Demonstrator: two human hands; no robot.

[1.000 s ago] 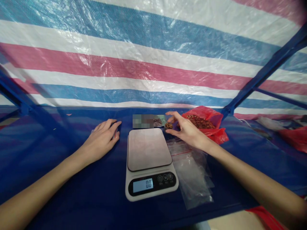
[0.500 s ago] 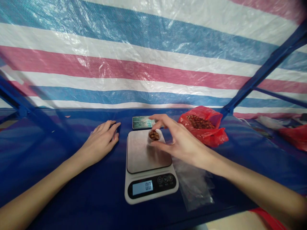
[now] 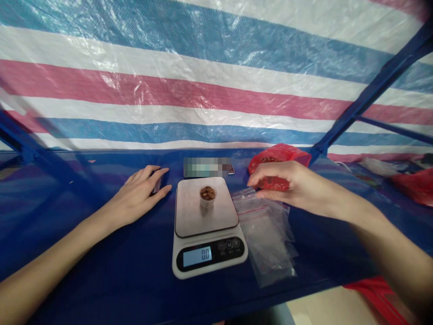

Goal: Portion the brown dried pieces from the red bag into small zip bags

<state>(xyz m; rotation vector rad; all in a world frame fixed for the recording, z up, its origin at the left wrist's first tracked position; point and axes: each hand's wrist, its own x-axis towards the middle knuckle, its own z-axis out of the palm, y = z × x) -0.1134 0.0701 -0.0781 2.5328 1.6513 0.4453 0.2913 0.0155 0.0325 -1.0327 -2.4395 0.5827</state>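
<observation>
A small clear cup of brown nuts or seeds stands upright on the steel plate of a white kitchen scale, whose display reads 0.0. My right hand is off the cup, thumb and forefinger apart, with nothing visible between them. It hovers above the clear zip bags and in front of a red plastic bag, hiding much of what that bag contains. Left of the scale, my left hand rests on the blue surface with fingers spread. A small thing partly shows beneath its fingers, too hidden to name.
Behind the scale lies a phone-like flat device, its screen blurred out. A striped plastic sheet hangs at the back. Blue metal bars slant up at both sides. Another red bag is at the far right.
My right hand has let go of the cup of nuts and moved right, toward the red bag. The cup stays on the scale. My left hand has hardly moved; the view has shifted slightly.
</observation>
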